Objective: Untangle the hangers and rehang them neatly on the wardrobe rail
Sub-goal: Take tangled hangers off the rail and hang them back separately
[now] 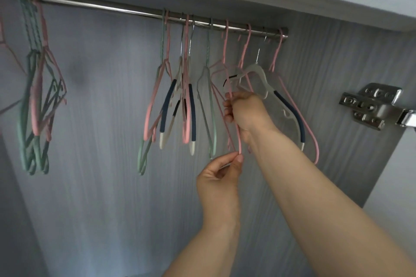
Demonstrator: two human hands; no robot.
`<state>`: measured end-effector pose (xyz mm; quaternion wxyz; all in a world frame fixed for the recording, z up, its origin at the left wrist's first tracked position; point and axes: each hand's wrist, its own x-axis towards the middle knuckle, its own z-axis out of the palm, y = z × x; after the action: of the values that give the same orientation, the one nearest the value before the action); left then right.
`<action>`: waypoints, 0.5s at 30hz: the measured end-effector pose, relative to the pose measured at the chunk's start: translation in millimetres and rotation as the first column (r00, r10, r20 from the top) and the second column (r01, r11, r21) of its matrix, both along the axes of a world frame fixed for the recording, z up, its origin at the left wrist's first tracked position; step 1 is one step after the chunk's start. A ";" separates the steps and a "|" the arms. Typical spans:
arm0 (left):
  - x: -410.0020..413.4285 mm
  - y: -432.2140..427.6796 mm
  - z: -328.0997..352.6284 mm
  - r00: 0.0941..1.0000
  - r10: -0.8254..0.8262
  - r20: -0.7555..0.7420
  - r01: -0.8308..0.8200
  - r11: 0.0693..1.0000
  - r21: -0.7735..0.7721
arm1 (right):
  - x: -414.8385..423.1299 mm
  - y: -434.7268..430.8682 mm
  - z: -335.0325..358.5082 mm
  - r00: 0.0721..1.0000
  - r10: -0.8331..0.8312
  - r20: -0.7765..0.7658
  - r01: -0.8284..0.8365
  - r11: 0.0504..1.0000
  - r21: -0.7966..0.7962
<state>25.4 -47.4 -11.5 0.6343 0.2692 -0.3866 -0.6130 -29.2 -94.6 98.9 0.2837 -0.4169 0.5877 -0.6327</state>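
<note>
Fingers (228, 105) of right hand (244, 112) curled shut around upper run of a thin pink hanger (236, 128), knuckles toward the wardrobe's back panel (101, 119). Left hand (219, 179) lower down, thumb and forefinger pinched closed on the same pink hanger's bottom bend, other fingers loosely folded. Hook of that hanger over the chrome wardrobe rail (126, 10), among crossed neighbours at the rail's right end: more pink wire hangers, a white plastic hanger with navy grip sleeve (290, 108) partly behind the right wrist, a pale green one (208, 96) just to the left. Further left, a tangled cluster of pink, green and white-and-navy hangers (175, 101) hanging together, arms interlocked. Well apart, near the rail's left end, a separate bunch of green and pink hangers (37, 105), tightly packed. Metal door hinge (373, 104) fixed to the right side wall.
</note>
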 end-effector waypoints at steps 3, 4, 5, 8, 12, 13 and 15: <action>4.4 0.8 -4.5 1.000 0.019 0.017 -0.020 1.000 0.011 | -1.9 -2.9 -1.4 0.905 -0.123 -0.407 0.151 0.988 0.038; 6.3 1.1 -6.1 0.999 0.047 0.020 -0.047 0.999 0.010 | -1.3 -2.8 -0.1 0.847 -0.179 -0.500 0.188 0.982 -0.033; 8.6 0.9 -7.8 0.996 0.091 0.022 -0.091 0.996 0.005 | 1.4 -1.3 2.6 0.806 -0.224 -0.547 0.191 0.975 -0.118; 16.2 -1.9 -11.6 0.974 0.227 0.020 -0.226 0.973 -0.045 | 14.4 3.7 11.4 0.712 -0.242 -0.659 0.098 0.964 -0.248; 23.8 -4.6 -10.1 0.960 0.279 -0.015 -0.278 0.952 -0.128 | 27.8 4.6 15.2 0.652 -0.097 -0.752 0.092 0.995 -0.048; 25.7 -5.6 -8.4 0.959 0.284 0.000 -0.281 0.949 -0.145 | 29.2 4.1 15.3 0.678 -0.059 -0.733 0.085 0.996 -0.002; 28.9 -9.6 -4.7 0.956 0.291 0.031 -0.281 0.942 -0.183 | 31.2 2.6 15.5 0.768 0.021 -0.640 0.047 0.995 0.089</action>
<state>54.3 -57.0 -16.2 0.7265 0.2828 -0.4143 -0.4696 2.0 -92.1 114.3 0.0826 -0.5888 0.6828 -0.4247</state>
